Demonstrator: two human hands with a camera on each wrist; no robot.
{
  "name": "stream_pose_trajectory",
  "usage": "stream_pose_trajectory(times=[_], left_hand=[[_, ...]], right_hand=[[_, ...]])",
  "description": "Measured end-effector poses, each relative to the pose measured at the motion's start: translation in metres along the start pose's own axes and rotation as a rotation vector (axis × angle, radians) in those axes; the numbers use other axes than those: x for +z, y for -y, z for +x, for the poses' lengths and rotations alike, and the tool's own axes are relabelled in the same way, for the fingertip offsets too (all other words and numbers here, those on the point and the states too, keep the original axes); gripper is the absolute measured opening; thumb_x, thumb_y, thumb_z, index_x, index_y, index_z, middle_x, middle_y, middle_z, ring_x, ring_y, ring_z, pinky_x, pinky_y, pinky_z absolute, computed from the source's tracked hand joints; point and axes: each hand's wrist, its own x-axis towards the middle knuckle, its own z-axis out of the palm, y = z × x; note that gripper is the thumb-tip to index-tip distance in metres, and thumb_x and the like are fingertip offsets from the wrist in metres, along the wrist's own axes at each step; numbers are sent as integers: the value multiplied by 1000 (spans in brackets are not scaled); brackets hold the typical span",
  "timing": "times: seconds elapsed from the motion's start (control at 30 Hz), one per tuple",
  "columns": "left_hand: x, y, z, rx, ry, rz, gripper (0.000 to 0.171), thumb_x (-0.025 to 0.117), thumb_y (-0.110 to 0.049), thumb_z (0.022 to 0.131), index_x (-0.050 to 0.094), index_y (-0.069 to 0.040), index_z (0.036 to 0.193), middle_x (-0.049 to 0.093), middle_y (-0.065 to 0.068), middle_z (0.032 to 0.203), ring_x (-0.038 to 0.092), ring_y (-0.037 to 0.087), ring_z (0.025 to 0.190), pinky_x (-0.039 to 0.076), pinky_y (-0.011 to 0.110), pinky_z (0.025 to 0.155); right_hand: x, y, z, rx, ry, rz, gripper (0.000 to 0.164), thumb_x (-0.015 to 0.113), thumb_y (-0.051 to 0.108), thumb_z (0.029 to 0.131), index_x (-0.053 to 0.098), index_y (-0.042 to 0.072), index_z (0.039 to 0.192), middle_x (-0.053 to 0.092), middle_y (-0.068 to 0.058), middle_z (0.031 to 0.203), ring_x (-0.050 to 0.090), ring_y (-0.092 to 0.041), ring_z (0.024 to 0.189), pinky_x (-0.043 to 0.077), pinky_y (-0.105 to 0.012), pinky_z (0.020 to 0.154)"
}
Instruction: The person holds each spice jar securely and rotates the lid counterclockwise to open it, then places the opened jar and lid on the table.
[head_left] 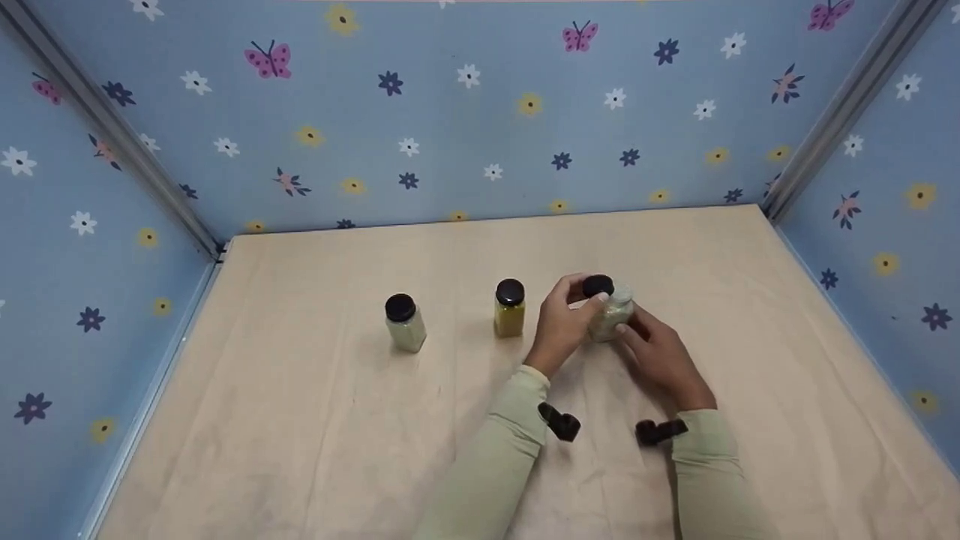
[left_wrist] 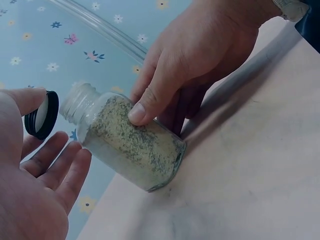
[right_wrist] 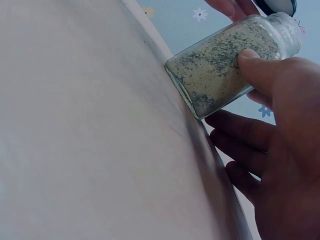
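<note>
A clear glass spice jar (right_wrist: pixel 220 65), filled with a pale green-flecked seasoning, has its threaded mouth uncovered. My right hand (head_left: pixel 664 356) grips it around the body, thumb on the near side. Between thumb and finger, my left hand (head_left: pixel 562 322) pinches a black screw lid (left_wrist: pixel 42 115), held just beside the jar's mouth and apart from it. The left hand's other fingers (left_wrist: pixel 72 172) extend near the jar's neck. In the head view, the lid overlaps the jar's upper left edge.
A jar of yellow contents with a black lid (head_left: pixel 509 309) stands left of my hands. Farther left is another black-lidded jar (head_left: pixel 406 324) with pale green contents. A beige cloth (head_left: pixel 300 420) covers the table, and blue flowered panels (head_left: pixel 480 112) enclose its back and sides.
</note>
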Motion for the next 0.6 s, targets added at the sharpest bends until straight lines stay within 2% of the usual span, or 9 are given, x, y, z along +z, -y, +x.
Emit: stream_pose_trajectory(times=[0.17,0.3,0.5,0.6], left_hand=[[-4,1,-4,-27,-5,-3,37,73,-29,93,62,-14,125,66,-6,114,62,9,107,49,35,97],[-6,2,-7,-18,-26,-11,36,74,-28,92,63,-13,122,66,-5,111,62,11,106,48,42,98],[-8,3,-11,-18,-64,-5,32,74,-20,90,63,-11,119,66,-5,105,63,10,100,50,34,91],[-8,4,-13,-29,-67,-9,32,74,-18,90,63,-10,119,66,-4,104,63,10,99,51,34,91]], right_hand=[[0,0,0,14,7,-3,66,49,54,102,35,21,157,47,-8,151,43,-26,139,34,-51,112],[0,-1,0,18,9,-3,67,49,55,101,35,20,157,48,-10,150,43,-27,138,34,-51,112],[0,-1,0,24,7,-7,67,48,55,101,35,19,157,48,-10,150,44,-27,138,34,-51,112],[0,-1,0,28,9,-11,68,48,56,101,35,20,157,48,-11,150,44,-28,138,34,-51,112]])
